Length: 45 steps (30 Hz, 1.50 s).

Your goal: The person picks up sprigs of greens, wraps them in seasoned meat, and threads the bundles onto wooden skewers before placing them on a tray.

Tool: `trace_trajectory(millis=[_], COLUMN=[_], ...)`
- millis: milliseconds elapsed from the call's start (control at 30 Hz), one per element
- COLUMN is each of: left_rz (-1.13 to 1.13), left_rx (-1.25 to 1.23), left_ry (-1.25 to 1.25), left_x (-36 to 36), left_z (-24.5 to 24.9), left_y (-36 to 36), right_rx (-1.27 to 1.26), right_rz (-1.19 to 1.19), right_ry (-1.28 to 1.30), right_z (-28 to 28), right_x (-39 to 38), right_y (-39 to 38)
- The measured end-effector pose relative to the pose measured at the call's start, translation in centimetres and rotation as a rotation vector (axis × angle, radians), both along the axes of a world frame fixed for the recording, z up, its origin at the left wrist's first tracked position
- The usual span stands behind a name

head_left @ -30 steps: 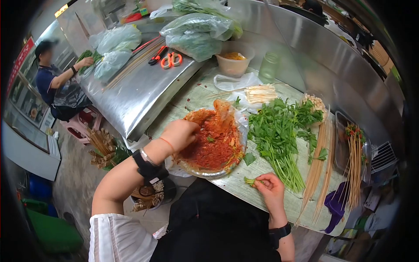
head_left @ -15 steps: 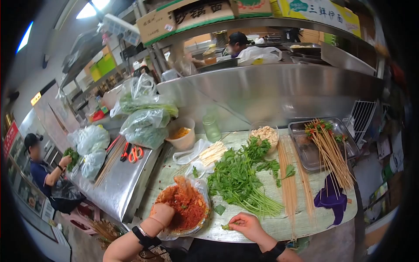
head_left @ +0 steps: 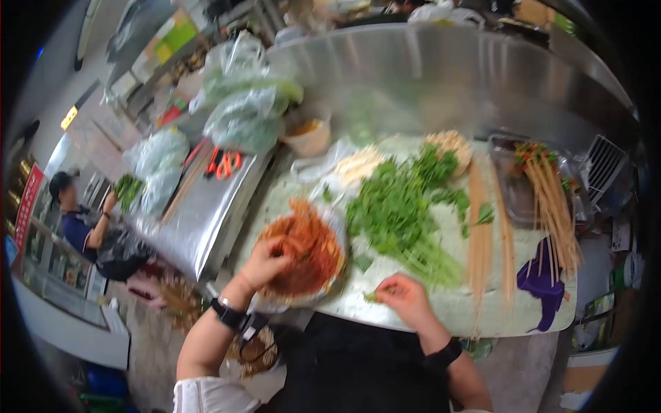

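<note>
My left hand [head_left: 266,263] is closed over the left side of a bowl of red chili mix [head_left: 313,272]. Its fingertips overlap the red food, and I cannot tell what they pinch. Orange-red coated pieces stand up at the bowl's back edge. Just right of the bowl, my right hand [head_left: 405,297] pinches a small green herb sprig [head_left: 372,297] low over the board's front. A heap of leafy green herbs [head_left: 396,213] lies between and beyond the hands, stems toward my right hand.
Bare wooden skewers [head_left: 478,234] lie right of the herbs. A metal tray [head_left: 509,199] holds filled skewers, with a purple cloth [head_left: 542,282] in front. White strips [head_left: 360,165], a bowl of pale pieces [head_left: 451,148] and orange scissors [head_left: 227,165] lie farther back. Another person [head_left: 82,224] holds greens at far left.
The view has tilted downward, so everything sits higher in it. My left hand has drawn up from deep in the red mix. My right hand keeps its pinch on the herb sprig.
</note>
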<state>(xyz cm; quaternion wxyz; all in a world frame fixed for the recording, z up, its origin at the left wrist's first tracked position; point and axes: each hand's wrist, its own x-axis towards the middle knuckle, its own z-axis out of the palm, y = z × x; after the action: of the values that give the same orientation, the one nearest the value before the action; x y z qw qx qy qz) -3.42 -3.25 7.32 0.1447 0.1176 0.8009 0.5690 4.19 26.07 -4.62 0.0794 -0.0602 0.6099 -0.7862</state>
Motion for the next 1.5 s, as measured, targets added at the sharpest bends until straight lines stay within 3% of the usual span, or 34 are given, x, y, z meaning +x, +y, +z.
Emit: trace_trajectory(millis=[33,67,233,467,700,867,933,967,1000,1067,1133,1200,1267,1367,1433,1500], left_rz=[0.004,0.052,0.058,0.173,0.204,0.194,0.264,0.257,0.257,0.204,0.190,0.168,0.147,0.157,0.194,0.236], left_rx=[0.113,0.186,0.416,0.493,0.375,0.173,0.154,0.382,0.397,0.688,0.763,0.690,0.718,0.572,0.271,0.232], left_ry=[-0.015,-0.184,-0.277,-0.267,0.032,0.287,0.078,-0.060,-0.061,-0.341,-0.295,-0.219,-0.220,-0.073,0.159,0.160], left_x=[0.2,0.3,0.5,1.0,1.3,1.9,2.4,2.6,3.0,4.0,4.3,4.7,4.9,5.0,4.9,5.0], left_z=[0.1,-0.5,-0.5,-1.6,-2.5,-3.2,-3.1,-3.0,-2.4,-1.3,-2.0,-1.7,-1.8,-2.6,-3.3,-2.9], left_y=[0.5,-0.3,-0.1,0.3,1.0,0.5,1.1,1.7,1.9,2.1,2.4,2.4,2.4,2.4,2.3,2.9], right_rx=[-0.057,-0.112,-0.065,-0.012,0.044,0.182,0.222,0.236,0.247,0.291,0.331,0.496,0.513,0.542,0.530,0.538], right_rz=[0.006,0.003,-0.016,-0.021,0.009,0.081,0.109,0.149,0.190,0.206,0.225,0.166,0.166,0.144,0.111,0.068], right_ry=[-0.023,-0.033,-0.029,-0.036,0.067,0.133,0.159,0.208,0.261,0.308,0.356,0.603,0.611,0.595,0.538,0.527], right_z=[0.6,1.3,2.2,2.4,4.6,11.1,13.0,13.7,14.2,14.4,14.1,13.6,13.4,12.7,12.2,11.8], right_x=[0.1,0.1,0.1,0.1,-0.1,-1.2,-2.1,-2.4,-2.8,-3.6,-4.5,-5.3,-5.6,-5.5,-5.4,-5.1], right_y=[-0.1,-0.1,-0.3,-0.5,-0.4,-1.4,-2.6,-3.5,-4.4,-6.5,-7.4,-7.9,-8.2,-8.4,-8.4,-8.1])
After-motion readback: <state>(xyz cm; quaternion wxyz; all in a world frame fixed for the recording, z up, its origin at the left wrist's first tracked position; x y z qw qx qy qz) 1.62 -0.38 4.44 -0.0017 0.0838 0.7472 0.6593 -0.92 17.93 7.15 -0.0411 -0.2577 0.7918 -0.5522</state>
